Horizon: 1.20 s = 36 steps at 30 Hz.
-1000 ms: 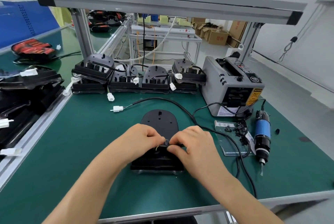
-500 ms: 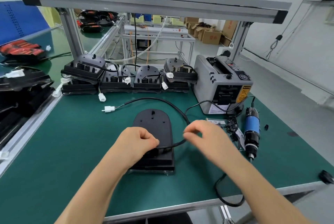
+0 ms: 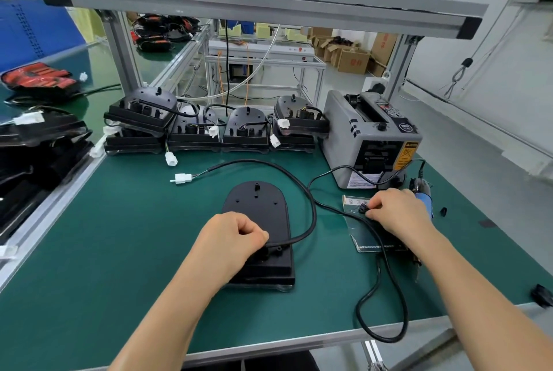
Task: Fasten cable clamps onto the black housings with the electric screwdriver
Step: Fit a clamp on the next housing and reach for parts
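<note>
On green matting (image 3: 119,236), left fingers (image 3: 254,234) grip cable (image 3: 308,200), right fingers (image 3: 377,211) pinch a clamp (image 3: 363,209).

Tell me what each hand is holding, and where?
The left hand grips the black cable where it meets the housing. The right hand seems to pinch a small black clamp.

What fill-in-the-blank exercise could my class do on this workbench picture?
1. The left hand grips the black cable on top of the black ____ lying nearest the person.
2. The right hand reaches to small ____ parts on the clear bag.
3. The cable's free end carries a ____ connector.
4. The electric screwdriver lies on the green mat, partly hidden behind the ____ hand.

Missing words: housing; black; white; right.
</note>
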### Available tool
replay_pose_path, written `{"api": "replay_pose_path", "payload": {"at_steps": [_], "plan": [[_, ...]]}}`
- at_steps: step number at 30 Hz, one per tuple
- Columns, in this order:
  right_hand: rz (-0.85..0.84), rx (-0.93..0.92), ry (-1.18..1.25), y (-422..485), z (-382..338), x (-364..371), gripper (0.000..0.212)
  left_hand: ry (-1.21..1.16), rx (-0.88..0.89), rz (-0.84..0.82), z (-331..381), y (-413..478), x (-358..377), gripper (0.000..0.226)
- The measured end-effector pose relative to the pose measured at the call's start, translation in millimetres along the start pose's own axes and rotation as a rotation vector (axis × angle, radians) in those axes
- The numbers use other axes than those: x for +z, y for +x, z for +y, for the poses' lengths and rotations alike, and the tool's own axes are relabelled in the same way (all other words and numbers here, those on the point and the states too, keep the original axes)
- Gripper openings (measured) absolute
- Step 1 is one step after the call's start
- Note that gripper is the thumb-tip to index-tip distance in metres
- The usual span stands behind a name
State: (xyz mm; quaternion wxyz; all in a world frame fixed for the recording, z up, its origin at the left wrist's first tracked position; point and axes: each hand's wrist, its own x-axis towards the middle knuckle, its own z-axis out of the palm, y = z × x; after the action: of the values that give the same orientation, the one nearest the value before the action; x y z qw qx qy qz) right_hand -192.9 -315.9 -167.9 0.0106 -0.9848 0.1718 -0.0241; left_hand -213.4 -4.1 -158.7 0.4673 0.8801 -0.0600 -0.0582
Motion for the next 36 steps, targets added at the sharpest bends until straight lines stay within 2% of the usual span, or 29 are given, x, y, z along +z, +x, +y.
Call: {"api": "replay_pose_path", "payload": {"at_steps": [11, 14, 16, 18, 22, 36], "plan": [[0.069, -0.042, 0.057, -8, -4, -8, 0.02, -0.013, -0.016, -0.034, 1, 2, -2, 0.019], [0.083, -0.161, 0.425, -31, -29, -27, 0.018, -0.027, -0.019, -0.056, 0, 2, -3, 0.019], [-0.02, -0.292, 0.642, -54, -59, -40, 0.016, -0.045, -0.023, -0.066, 1, 2, -4, 0.019], [-0.154, -0.422, 0.735, -69, -88, -46, 0.015, -0.063, -0.024, -0.075, 2, 1, -5, 0.019], [-0.289, -0.502, 0.725, -73, -120, -46, 0.015, -0.082, -0.025, -0.079, 3, -1, -6, 0.016], [-0.527, -0.455, 0.58, -57, -132, -56, 0.018, -0.077, 0.042, -0.048, 3, -6, -5, 0.017]]}}
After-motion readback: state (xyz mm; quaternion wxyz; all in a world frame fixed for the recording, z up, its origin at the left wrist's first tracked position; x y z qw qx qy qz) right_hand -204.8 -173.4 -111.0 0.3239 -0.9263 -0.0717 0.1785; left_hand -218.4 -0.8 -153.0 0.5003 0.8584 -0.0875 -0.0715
